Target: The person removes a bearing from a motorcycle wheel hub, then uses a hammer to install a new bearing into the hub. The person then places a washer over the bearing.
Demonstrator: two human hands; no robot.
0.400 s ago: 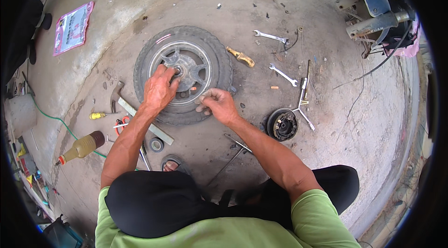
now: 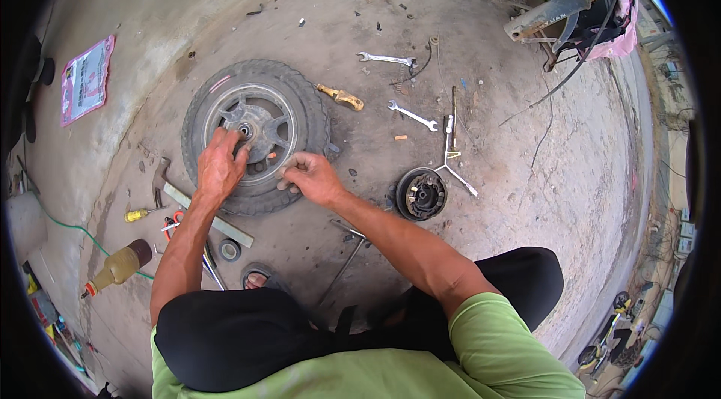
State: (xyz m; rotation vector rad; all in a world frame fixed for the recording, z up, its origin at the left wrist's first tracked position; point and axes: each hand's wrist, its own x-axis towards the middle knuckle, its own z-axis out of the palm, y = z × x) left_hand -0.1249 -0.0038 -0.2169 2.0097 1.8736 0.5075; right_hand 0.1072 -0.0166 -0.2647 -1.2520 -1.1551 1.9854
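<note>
Black rubber-tyred grey spoked wheel [image 2: 259, 136] flat on concrete floor [image 2: 511, 196]; left hand [image 2: 219, 166] grip spread on hub, right hand [image 2: 312, 177] grip pinched, contents unclear; hub work underway.

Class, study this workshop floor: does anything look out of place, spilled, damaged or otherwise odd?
Nothing looks spilled or broken. The wheel lies flat on the concrete, off its vehicle, with the left hand at its hub and the right hand at its rim. Two spanners and a brake drum plate lie scattered loose around it.
</note>
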